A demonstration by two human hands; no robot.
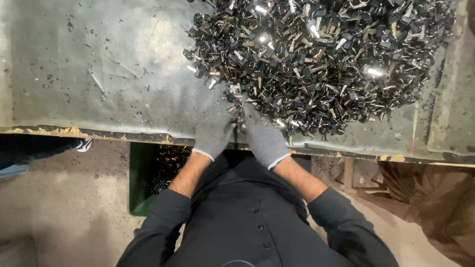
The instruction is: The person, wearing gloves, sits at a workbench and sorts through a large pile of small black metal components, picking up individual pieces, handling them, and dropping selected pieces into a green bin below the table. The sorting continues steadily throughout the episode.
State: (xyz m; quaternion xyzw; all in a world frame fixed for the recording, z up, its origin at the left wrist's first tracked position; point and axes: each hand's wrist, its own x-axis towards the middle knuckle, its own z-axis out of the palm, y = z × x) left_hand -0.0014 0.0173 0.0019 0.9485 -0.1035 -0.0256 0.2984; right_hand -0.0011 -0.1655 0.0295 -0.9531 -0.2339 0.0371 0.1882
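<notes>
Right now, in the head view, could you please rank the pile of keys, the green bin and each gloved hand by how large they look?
1. pile of keys, largest by far.
2. green bin, though partly hidden under the table edge.
3. left hand and right hand: they look alike, so I won't rank them.

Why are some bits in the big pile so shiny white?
Head view: bright overhead light bounces off the metal in the pile, making white glare spots; the table has a soft glow too; the gloved left hand and right hand look sharp, not blurry.
</notes>
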